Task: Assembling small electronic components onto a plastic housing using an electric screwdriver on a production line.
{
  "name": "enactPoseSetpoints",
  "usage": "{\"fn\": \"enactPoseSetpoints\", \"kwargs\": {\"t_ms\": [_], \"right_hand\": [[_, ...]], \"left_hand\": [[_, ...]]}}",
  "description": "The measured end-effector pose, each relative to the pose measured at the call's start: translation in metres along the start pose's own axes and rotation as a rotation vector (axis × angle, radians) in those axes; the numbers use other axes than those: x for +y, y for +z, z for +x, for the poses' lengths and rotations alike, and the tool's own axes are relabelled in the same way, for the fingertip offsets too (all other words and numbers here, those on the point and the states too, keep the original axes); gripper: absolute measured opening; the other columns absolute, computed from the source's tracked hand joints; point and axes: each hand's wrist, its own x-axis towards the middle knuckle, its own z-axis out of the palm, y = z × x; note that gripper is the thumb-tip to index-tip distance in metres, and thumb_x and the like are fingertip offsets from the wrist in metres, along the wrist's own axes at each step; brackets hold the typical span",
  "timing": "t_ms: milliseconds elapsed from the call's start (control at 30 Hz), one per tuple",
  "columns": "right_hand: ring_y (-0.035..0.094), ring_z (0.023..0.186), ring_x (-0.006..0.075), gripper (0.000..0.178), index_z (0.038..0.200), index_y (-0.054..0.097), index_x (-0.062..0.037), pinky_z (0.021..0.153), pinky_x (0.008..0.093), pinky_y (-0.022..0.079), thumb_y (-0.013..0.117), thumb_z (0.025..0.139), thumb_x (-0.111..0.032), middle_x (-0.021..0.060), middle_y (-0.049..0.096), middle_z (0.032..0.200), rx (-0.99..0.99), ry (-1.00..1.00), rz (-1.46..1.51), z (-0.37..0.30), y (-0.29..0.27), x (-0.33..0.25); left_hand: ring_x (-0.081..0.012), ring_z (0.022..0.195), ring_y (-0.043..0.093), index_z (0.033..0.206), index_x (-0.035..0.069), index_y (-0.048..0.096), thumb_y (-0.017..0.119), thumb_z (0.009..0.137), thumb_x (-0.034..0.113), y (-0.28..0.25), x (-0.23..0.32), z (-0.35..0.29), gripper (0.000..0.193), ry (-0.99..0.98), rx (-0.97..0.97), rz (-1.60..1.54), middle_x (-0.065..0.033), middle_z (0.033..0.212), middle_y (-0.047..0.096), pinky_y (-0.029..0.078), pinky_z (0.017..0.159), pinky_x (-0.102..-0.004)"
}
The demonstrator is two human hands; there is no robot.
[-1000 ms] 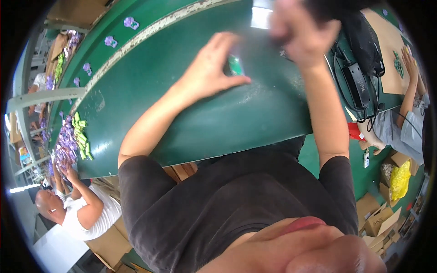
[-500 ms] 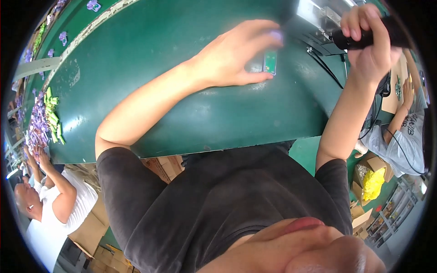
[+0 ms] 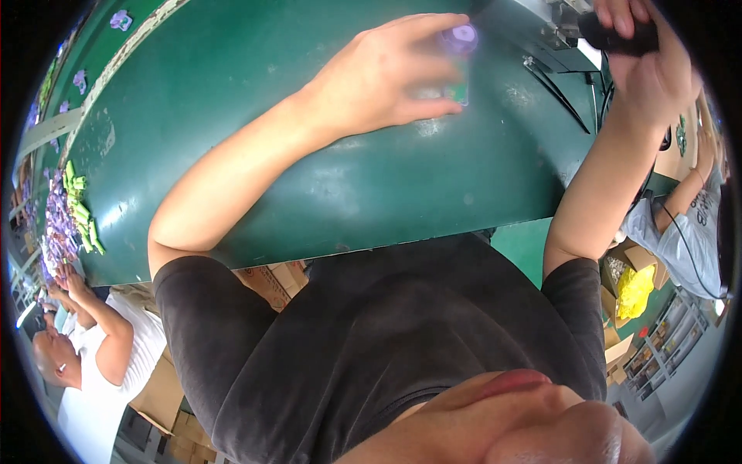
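My left hand reaches over the green tabletop, its index finger and thumb spanning a small part with a round purple end and a green circuit board. The index fingertip lies by the purple end and the thumb by the lower end of the board. The other fingers are blurred and cover the part's middle. Raised at the upper right, my right hand is wrapped round a black cylindrical tool, held roughly level. Its exact kind cannot be made out.
A metal box-like device stands at the upper right, with dark cables beside it. Purple parts and bright green pieces lie piled at the left edge. Co-workers sit at the left and right.
My left hand has shifted slightly up the picture with the purple and green part, whose purple end now shows more plainly. My right hand has moved up and right with the black tool.
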Motion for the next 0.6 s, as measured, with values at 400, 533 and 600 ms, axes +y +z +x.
{"fn": "enactPoseSetpoints", "kwargs": {"t_ms": [400,533,600], "right_hand": [[0.046,0.045,0.0111,0.047,0.144,0.035,-0.0114,0.048,0.0268,0.046,0.054,0.101,-0.014,0.0004,0.046,0.069,-0.215,0.115,0.152,-0.057,0.019,0.015],[0.046,0.045,0.0113,0.052,0.146,0.031,-0.0105,0.048,0.0267,0.047,0.056,0.101,-0.015,0.0008,0.046,0.069,-0.203,0.171,0.092,-0.057,0.022,0.008],[0.046,0.045,0.0114,0.054,0.148,0.029,-0.0101,0.048,0.0267,0.047,0.057,0.101,-0.015,0.001,0.046,0.069,-0.2,0.196,0.063,-0.056,0.024,0.003]], "left_hand": [[-0.0429,0.117,0.064,0.091,0.0,0.076,0.086,0.079,0.018,-0.015,0.01,0.008,0.024,-0.017,-0.129,-0.089,-0.0308,0.142,0.051,0.057,0.099,-0.0417],[-0.0429,0.117,0.063,0.092,0.001,0.076,0.086,0.078,0.017,-0.014,0.004,0.005,0.023,0.042,-0.104,-0.037,-0.0312,0.141,0.051,0.057,0.098,-0.0422],[-0.0413,0.118,0.063,0.091,0.002,0.076,0.087,0.076,0.016,-0.012,-0.001,0.005,0.024,0.288,-0.06,0.359,-0.0298,0.139,0.054,0.057,0.095,-0.0414]]}}
